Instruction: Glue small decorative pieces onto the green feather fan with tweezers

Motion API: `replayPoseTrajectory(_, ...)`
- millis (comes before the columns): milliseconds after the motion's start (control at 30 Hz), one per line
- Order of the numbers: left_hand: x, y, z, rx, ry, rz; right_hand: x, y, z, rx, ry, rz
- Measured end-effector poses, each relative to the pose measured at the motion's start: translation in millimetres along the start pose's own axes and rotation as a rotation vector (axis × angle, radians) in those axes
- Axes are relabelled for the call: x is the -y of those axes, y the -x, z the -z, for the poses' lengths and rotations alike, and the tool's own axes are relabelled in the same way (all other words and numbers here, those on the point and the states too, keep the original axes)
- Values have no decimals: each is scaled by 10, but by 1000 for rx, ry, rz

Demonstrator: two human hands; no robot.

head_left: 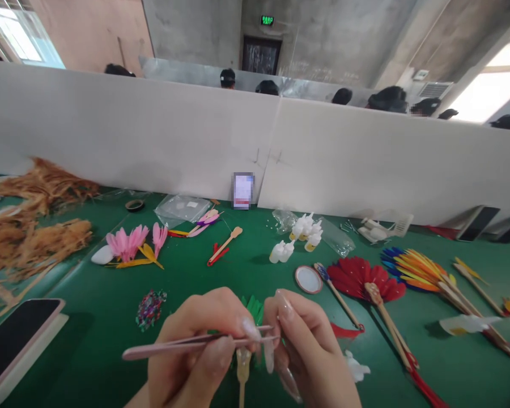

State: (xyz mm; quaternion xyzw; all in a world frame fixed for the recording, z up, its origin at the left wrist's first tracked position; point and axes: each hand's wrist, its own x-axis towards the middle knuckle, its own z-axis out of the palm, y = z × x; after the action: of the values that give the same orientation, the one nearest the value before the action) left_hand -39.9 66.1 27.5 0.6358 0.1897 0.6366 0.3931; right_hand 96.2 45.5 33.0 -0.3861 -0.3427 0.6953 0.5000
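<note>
My left hand (199, 340) is closed around pink tweezers (174, 347), whose tips point right. Right at those tips, my right hand (310, 351) pinches thumb against finger; whatever sits between them is too small to make out. Beneath both hands lies a fan with green feathers (255, 309) and a pale wooden handle (243, 368), partly covered by my fingers. A heap of small multicoloured sequins or beads (151, 309) lies left of my left hand. Crumpled white material (357, 367) rests beside my right wrist.
Red feather fan (368, 277) and yellow-blue feather fan (420, 269) lie right. Small white glue bottles (306, 226) stand ahead. Pink feathers (127, 243), brown fibre (38, 238) and a phone (21, 345) occupy the left. A white partition (131, 130) closes off the table's back.
</note>
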Motion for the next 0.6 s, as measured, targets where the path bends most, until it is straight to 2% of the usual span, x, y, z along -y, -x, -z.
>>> replayPoseTrajectory(100,50,-55,12,24,1,2,-26,-53,10,8,-7,32)
replayPoseTrajectory(333,198,-94,39,-25,55,-17,-28,-230,111,69,10,69)
replayPoseTrajectory(500,330,-100,1,-67,7,-32,23,-330,245,89,-18,119)
replayPoseTrajectory(600,400,-90,-2,-28,-26,-52,18,-355,328,112,-34,123)
